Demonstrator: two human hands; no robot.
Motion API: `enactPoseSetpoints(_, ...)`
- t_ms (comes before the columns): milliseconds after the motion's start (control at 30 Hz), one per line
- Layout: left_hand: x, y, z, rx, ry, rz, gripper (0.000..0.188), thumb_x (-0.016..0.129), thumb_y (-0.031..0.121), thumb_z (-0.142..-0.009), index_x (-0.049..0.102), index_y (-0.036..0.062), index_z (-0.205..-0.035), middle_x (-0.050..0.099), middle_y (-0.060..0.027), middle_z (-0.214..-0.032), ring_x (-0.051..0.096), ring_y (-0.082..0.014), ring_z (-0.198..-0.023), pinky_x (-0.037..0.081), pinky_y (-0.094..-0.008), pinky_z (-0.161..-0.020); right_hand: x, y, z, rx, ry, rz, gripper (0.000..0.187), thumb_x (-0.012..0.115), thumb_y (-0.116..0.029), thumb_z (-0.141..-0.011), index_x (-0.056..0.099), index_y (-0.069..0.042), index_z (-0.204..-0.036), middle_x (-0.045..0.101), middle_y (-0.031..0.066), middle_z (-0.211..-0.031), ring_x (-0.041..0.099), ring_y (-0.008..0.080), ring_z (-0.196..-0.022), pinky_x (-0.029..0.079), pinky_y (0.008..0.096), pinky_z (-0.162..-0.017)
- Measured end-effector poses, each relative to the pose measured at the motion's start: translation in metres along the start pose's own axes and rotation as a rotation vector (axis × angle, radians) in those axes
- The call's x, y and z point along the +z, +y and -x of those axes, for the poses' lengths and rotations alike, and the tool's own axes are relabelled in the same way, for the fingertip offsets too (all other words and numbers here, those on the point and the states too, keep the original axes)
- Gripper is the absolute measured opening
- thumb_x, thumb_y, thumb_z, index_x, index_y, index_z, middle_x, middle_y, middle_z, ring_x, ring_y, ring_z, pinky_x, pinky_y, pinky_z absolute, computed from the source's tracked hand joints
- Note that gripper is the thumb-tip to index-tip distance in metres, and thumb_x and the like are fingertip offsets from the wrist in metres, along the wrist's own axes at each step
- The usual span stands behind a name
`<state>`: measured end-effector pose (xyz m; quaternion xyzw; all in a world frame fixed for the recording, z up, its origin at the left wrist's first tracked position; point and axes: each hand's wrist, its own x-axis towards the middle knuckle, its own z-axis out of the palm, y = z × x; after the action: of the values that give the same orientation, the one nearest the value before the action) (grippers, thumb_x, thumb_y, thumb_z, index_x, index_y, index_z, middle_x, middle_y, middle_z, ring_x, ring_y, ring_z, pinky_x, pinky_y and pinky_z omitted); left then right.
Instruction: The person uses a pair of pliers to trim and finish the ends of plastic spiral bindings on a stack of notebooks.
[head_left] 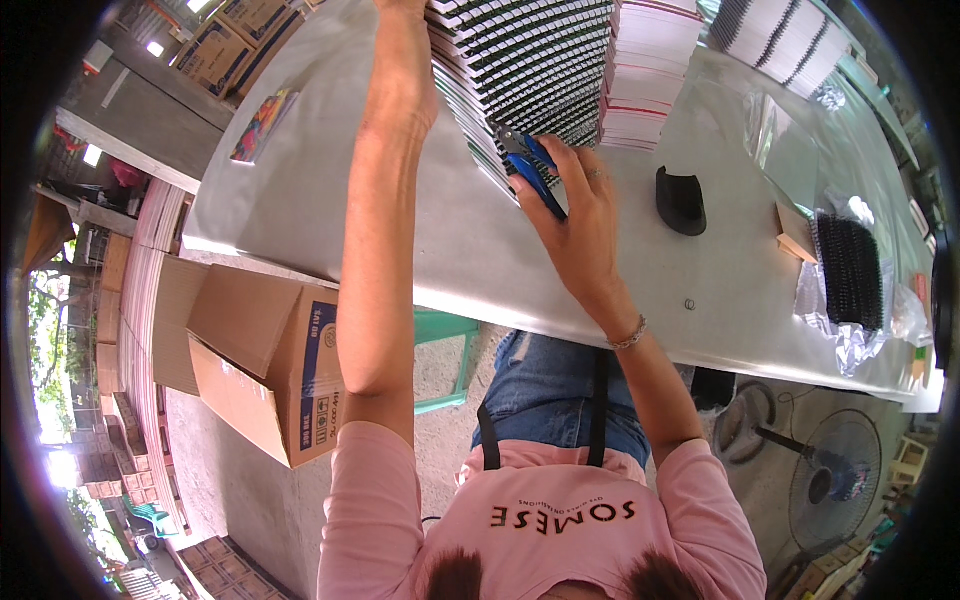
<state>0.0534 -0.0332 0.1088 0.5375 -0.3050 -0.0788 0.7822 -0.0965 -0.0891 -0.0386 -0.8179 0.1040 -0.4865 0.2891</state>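
Pink sleeves and a dark apron strap fill the bottom of the view, and from them both forearms reach up over the pale worktop (pixel 480 250). On the right wrist sits a thin bracelet (pixel 629 337), and the right hand (pixel 580 205) is closed around the blue handles of a pair of pliers (pixel 528 168), whose metal nose points up and left into the wire spines of the stack of spiral-bound notebooks (pixel 530 70). That stack lies slanted across the far middle of the worktop, its black coils facing the person. The left hand (pixel 400 8) reaches further, to the top end of the same stack, and is cut off by the upper edge (whether its fingers grip or merely rest there cannot be told). Just right of the notebooks stands a neat pile of white booklets with red edges (pixel 645 70). Near the right hand, a small black holder (pixel 681 199) rests on the worktop, and further right a bundle of black binding coils (pixel 850 270) lies on clear plastic wrap. Below the worktop's left edge, an open cardboard box (pixel 265 360) stands on the floor beside a green stool (pixel 445 345); a floor fan (pixel 830 480) stands at the lower right.
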Motion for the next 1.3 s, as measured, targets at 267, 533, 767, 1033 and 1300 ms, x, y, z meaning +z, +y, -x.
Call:
enactPoseSetpoints(267,-0.006,-0.001,-0.003,0.0,-0.046,-0.023,0.033,0.061,0.03,-0.093,0.055,0.013,-0.121,0.06,0.0029,-0.095,0.055,-0.0079,-0.084,0.041,-0.023,-0.069,-0.031,-0.007,-0.019,0.664,-0.52,-0.968,0.042,0.06,-0.04,-0.1,0.067,-0.001,-0.111,0.059,0.0042,-0.079,0.054,0.0136,-0.065,0.046,0.0279,-0.064)
enactPoseSetpoints(533,-0.001,-0.001,-0.004,0.059,-0.066,0.043,0.032,0.061,0.027,-0.093,0.059,0.0121,-0.122,0.065,0.0018,-0.106,0.06,-0.0112,-0.094,0.046,-0.026,-0.081,-0.019,-0.013,-0.002,0.132,-0.115,-0.141,0.046,0.068,-0.036,-0.094,0.059,-0.004,-0.126,0.061,0.0134,-0.102,0.057,0.0267,-0.088,0.045,0.0401,-0.08)
enactPoseSetpoints(767,-0.003,-0.001,-0.003,0.072,-0.119,0.078,0.039,0.06,0.027,-0.093,0.057,0.0097,-0.129,0.067,-0.0004,-0.113,0.063,-0.0137,-0.101,0.047,-0.0273,-0.087,-0.012,-0.008,0.009,-0.007,-0.014,0.176,0.056,0.074,-0.035,-0.088,0.055,-0.007,-0.133,0.056,0.0156,-0.117,0.051,0.0333,-0.105,0.036,0.0463,-0.091)
enactPoseSetpoints(1033,0.003,0.002,0.0,0.072,-0.102,0.063,0.039,0.058,0.027,-0.094,0.059,0.0069,-0.128,0.067,-0.0035,-0.116,0.063,-0.0154,-0.104,0.047,-0.0282,-0.091,-0.005,-0.003,0.009,-0.02,0.006,0.15,0.054,0.075,-0.032,-0.088,0.057,-0.008,-0.132,0.059,0.0122,-0.115,0.053,0.0291,-0.103,0.038,0.0427,-0.089)
enactPoseSetpoints(1300,0.006,0.003,0.005,0.148,-0.14,0.039,0.04,0.058,0.026,-0.094,0.059,0.0043,-0.128,0.068,-0.005,-0.115,0.063,-0.0154,-0.102,0.047,-0.028,-0.09,-0.025,-0.001,-0.01,0.686,-0.413,-0.928,0.039,0.065,-0.037,-0.097,0.067,-0.001,-0.112,0.062,0.0107,-0.077,0.059,0.0284,-0.064,0.047,0.0331,-0.061)
